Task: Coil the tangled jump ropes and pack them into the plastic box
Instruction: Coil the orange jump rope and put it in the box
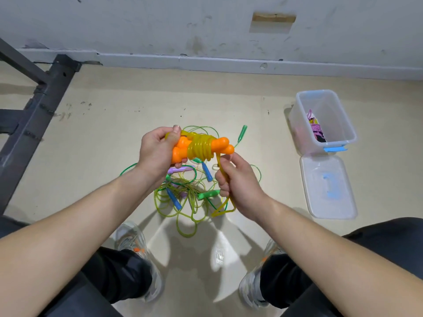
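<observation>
Orange handles point(223, 145) gripped by left hand point(155, 151) | yellow rope point(201, 146) pinched by right hand point(240, 179)

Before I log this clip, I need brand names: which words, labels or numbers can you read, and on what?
No readable text anywhere. The plastic box, its lid, the orange handles, the yellow rope and the shoes carry no legible words, labels or numbers; the wall bears only scuffs.
</observation>
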{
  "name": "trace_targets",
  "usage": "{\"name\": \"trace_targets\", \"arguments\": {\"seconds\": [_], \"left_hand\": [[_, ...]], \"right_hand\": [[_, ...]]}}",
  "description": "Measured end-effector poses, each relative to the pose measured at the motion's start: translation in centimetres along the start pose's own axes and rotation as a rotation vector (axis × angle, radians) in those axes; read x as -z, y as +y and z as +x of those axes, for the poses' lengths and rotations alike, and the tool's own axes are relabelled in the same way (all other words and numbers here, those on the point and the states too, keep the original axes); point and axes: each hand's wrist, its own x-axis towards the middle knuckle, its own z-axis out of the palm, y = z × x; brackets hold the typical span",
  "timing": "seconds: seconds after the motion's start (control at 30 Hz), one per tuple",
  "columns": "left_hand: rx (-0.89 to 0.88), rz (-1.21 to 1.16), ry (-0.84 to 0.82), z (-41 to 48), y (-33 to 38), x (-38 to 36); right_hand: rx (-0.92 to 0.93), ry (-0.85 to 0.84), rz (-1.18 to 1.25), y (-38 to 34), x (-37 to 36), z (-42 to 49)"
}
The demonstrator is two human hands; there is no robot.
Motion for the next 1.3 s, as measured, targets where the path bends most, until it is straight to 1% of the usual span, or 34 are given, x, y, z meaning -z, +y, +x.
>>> {"name": "trace_targets", "arguments": {"seconds": [0.07, 0.13, 0.2, 0.23, 0.33, 0.43, 0.47, 0.53, 0.6, 0.63, 0.67, 0.73, 0.77, 0.87, 1.0, 1.13, 1.3], "left_hand": [[-0.066, 0.080, 0.076, -0.2, -0.6, -0.1], [-0.127, 0.157, 0.124, -0.4, -0.6, -0.4], [-0.158, 0.204, 0.143, -0.3, -0.7, -0.2], [-0.166, 0.224, 0.142, -0.1, -0.8, 0.0], [-0.149, 0.256, 0.103, 0.1, -1.0, 0.3], [-0.121, 0.255, 0.016, 0.2, -0.8, 0.1], [-0.111, 0.251, -0.009, 0.3, -0.7, 0.1], [-0.101, 0.249, -0.042, 0.4, -0.4, 0.1], [-0.104, 0.269, -0.065, 0.1, -0.4, 0.0], [-0.106, 0.274, -0.075, -0.1, -0.4, -0.1], [-0.108, 0.281, -0.083, -0.3, -0.5, -0.1], [-0.108, 0.296, -0.115, -0.5, -0.6, 0.0], [-0.096, 0.293, -0.140, -0.4, -0.6, 0.1], [-0.018, 0.237, -0.238, -0.3, -0.3, 0.5], [0.115, 0.118, -0.306, -0.8, -0.4, 0.6], [0.160, 0.068, -0.328, -1.1, -0.5, 0.3], [0.131, 0.082, -0.319, -1.0, -0.4, 0.4]], "right_hand": [[0.096, 0.129, -0.294, 0.0, -0.7, -0.7], [0.102, 0.181, -0.504, -0.3, -0.7, -0.8], [0.100, 0.132, -0.762, -1.2, -0.1, -0.6], [0.132, 0.094, -0.901, -1.8, 0.4, -0.5], [0.305, -0.011, -1.227, -4.2, 1.5, -0.6], [0.500, -0.114, -1.534, -6.2, 2.5, -0.7], [0.561, -0.116, -1.605, -6.6, 2.6, -0.7], [0.672, -0.055, -1.665, -7.4, 2.8, -0.6], [0.711, 0.033, -1.644, -8.1, 3.1, -0.5], [0.706, 0.056, -1.627, -8.3, 3.4, -0.4], [0.707, 0.042, -1.614, -8.4, 3.7, -0.2], [0.667, -0.079, -1.529, -8.3, 4.3, 0.2], [0.623, -0.146, -1.416, -8.2, 4.6, 0.3], [0.476, -0.274, -1.007, -8.1, 4.6, 0.3], [0.307, -0.459, -0.720, -8.6, 4.3, 0.1], [0.245, -0.550, -0.525, -8.5, 4.7, 0.5], [0.101, -0.611, -0.289, -6.4, 5.5, 1.4]]}}
